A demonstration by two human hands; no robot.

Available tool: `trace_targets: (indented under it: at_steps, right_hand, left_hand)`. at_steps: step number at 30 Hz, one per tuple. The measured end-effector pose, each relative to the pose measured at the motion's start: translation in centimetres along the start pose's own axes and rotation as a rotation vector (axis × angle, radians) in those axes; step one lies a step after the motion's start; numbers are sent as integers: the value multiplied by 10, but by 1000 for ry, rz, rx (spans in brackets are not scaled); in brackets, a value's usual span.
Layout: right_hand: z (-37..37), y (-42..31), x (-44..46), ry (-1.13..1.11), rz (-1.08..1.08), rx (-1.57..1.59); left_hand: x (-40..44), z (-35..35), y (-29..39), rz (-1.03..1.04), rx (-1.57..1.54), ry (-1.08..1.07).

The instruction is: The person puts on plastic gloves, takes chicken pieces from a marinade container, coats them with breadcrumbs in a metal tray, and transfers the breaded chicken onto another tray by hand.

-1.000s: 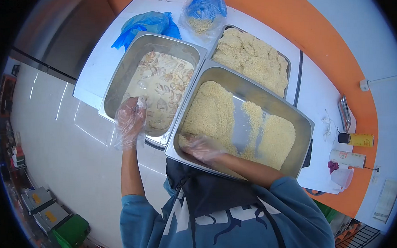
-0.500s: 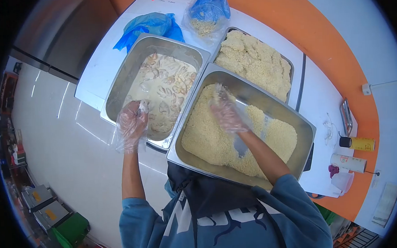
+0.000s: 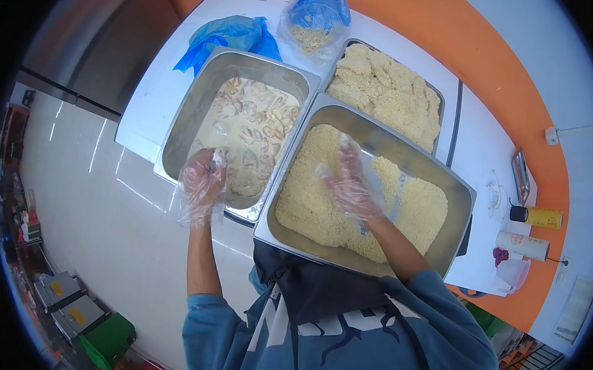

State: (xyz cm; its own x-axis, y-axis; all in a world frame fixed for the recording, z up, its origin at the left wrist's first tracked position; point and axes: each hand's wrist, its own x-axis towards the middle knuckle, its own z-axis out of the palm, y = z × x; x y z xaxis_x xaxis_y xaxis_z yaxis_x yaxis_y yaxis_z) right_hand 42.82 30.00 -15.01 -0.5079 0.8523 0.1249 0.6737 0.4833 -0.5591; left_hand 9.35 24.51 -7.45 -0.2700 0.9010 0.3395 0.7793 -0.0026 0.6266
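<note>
My left hand (image 3: 202,178), in a clear plastic glove, is above the near left edge of the left metal pan (image 3: 182,134). Its fingers are curled closed with whitish batter on them; whatever they may hold is hidden. That pan contains pale batter with chicken pieces (image 3: 249,131). My right hand (image 3: 352,182), gloved as well, hovers over the yellowish breadcrumbs (image 3: 310,184) in the right metal pan (image 3: 461,212). Its thumb stands apart from the fingers, nothing is between them, and the fingertips carry a whitish coating.
Behind the crumb pan stands a tray heaped with crumb-covered food (image 3: 385,92). A blue plastic bag (image 3: 227,39) and a clear bag with crumbs (image 3: 313,35) lie at the back of the white table (image 3: 145,119). A yellow can (image 3: 544,218) and a paper roll (image 3: 523,244) are at the right.
My right hand has shifted slightly right and toward me over the crumbs, its thumb now spread from the fingers. The left hand stays curled at the batter pan; the view has shifted slightly.
</note>
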Motion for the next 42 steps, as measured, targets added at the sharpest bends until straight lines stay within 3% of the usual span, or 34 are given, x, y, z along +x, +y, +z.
trace_targets:
  at_steps: [3,6,9,12,18,21,24,27,30,33,36,42]
  right_hand:
    - [19,26,-21,17,365,236]
    - [44,36,-31,26,248,237]
    - [20,-21,-10,-41,269,433]
    - [28,-23,-7,-140,-64,162]
    - [29,-31,-3,-215,-3,-166]
    - [24,-53,-12,-237,-2,-90]
    - [47,-47,-16,-117,-110,-182]
    - [39,-59,-16,-174,-31,-275]
    - [49,-54,-20,-289,-108,-317]
    - [42,-49,-17,-269,57,-194]
    - [35,-45,-15,-183,78,-458]
    - [36,-30,-6,-114,29,-258]
  left_hand:
    - [2,-1,3,-11,18,-11]
    - [0,1,0,-33,-9,-26]
    - [2,-3,8,-80,20,-58]
    - [-1,0,2,-31,37,-8]
    - [0,0,4,-62,0,-44]
    - [1,-1,-1,13,48,-49]
    - [1,-6,10,-34,54,-70]
    - [1,-3,2,30,33,-60]
    - [-1,-2,6,-89,37,-76]
    - [-2,-2,0,-78,53,-87]
    - [-3,-4,-2,7,121,-64]
    - [-1,-6,3,-32,63,-77]
